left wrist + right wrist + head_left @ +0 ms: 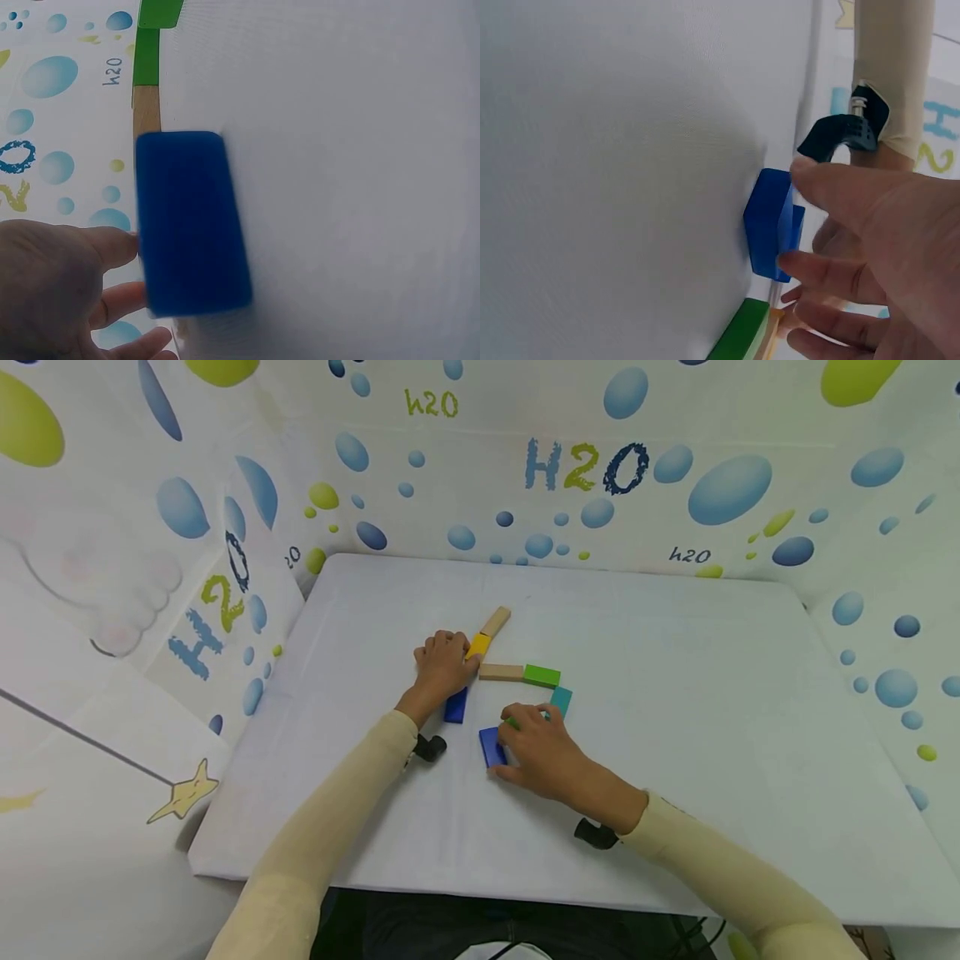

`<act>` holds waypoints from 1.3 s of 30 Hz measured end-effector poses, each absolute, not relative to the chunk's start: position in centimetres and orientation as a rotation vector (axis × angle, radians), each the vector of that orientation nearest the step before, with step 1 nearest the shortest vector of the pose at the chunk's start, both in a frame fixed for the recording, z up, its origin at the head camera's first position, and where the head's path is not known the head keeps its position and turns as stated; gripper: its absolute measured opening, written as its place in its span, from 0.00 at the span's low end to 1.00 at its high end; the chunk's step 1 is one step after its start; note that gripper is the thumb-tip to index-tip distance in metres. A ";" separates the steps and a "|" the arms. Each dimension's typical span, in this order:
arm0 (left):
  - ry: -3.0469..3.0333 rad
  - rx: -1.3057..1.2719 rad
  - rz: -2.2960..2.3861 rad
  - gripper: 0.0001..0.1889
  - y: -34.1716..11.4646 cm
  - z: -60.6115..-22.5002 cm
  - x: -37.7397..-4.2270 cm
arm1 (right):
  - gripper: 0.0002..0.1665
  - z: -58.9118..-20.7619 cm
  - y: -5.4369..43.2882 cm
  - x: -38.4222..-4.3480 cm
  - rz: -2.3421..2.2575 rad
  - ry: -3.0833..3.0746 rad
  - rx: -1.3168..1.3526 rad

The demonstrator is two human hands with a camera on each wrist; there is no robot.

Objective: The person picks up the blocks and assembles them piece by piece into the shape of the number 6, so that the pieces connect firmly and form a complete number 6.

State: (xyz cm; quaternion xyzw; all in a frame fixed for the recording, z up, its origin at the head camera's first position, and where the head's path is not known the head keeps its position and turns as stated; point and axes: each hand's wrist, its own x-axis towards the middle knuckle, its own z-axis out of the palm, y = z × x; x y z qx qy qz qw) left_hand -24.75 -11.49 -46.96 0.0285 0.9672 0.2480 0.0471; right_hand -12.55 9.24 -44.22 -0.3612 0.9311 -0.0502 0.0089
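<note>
In the head view my left hand point(444, 664) rests beside a yellow block point(478, 647), its thumb at the end of a wooden block point(501, 672). A dark blue block point(455, 707) lies below that hand, large in the left wrist view point(193, 225). Its fingers look loosely spread, partly hidden behind this block. My right hand point(546, 756) pinches another blue block point(491, 748), thumb at the near end and index finger at the far end. That block point(768, 223) shows between thumb and index finger in the right wrist view. A green block point(513, 723) is mostly hidden under the right hand.
Another wooden block point(496, 622) continues upward from the yellow one. A bright green block point(542, 676) and a teal block point(562, 700) extend the arrangement to the right. All lie on the white table point(712, 710). Black wrist cameras hang under both wrists.
</note>
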 end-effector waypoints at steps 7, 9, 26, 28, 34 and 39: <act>2.953 0.087 0.751 0.17 -11.4 -47.0 -24.8 | 0.33 -44.4 9.1 -12.4 -0.077 2.945 -1.100; 2.951 0.083 0.753 0.17 -11.4 -46.8 -24.7 | 0.34 -44.5 9.1 -12.4 -0.097 2.947 -1.099; 2.944 0.061 0.734 0.17 -11.3 -46.7 -24.8 | 0.30 -44.6 8.2 -13.3 -0.105 2.935 -1.121; 2.943 0.059 0.727 0.17 -11.3 -46.7 -24.8 | 0.29 -44.6 8.0 -13.5 -0.103 2.935 -1.119; 2.945 0.054 0.708 0.17 -11.3 -46.7 -24.8 | 0.27 -44.6 7.6 -14.6 -0.117 2.941 -1.089; 2.945 0.055 0.705 0.17 -11.4 -46.8 -24.9 | 0.25 -44.7 7.4 -15.4 -0.141 2.937 -1.051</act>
